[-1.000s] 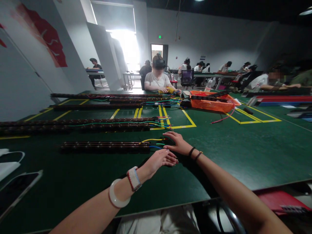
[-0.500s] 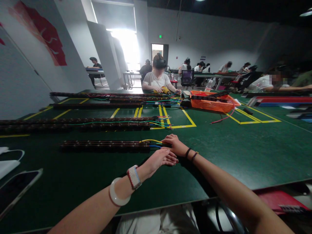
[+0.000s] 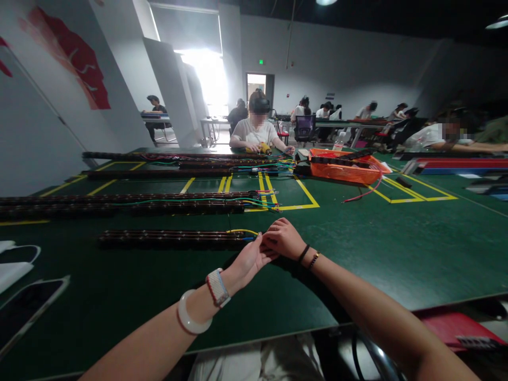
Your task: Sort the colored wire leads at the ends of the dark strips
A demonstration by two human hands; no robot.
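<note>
A dark, narrow rail-like bar (image 3: 170, 238) lies on the green table in front of me. From its right end come a yellow wire (image 3: 244, 231) and a blue wire (image 3: 248, 238), whose far ends vanish among my fingers. My left hand (image 3: 251, 259), below a watch and a white bangle, is closed on the wires with its thumb on top and fingers underneath. My right hand (image 3: 283, 238) meets it from the right, its bent fingers closed around the wire ends. The held tips are hidden.
Longer dark bars (image 3: 119, 202) with loose wires lie beyond. An orange basket (image 3: 343, 172) stands at the far right with a red wire hanging out. Across the table a person (image 3: 254, 129) holds a yellow tool (image 3: 265, 148). A phone (image 3: 34, 307) lies at left.
My left hand has turned and moved slightly up and left, its thumb now at the wires. My right hand stays nearly in place, its fingers curled further.
</note>
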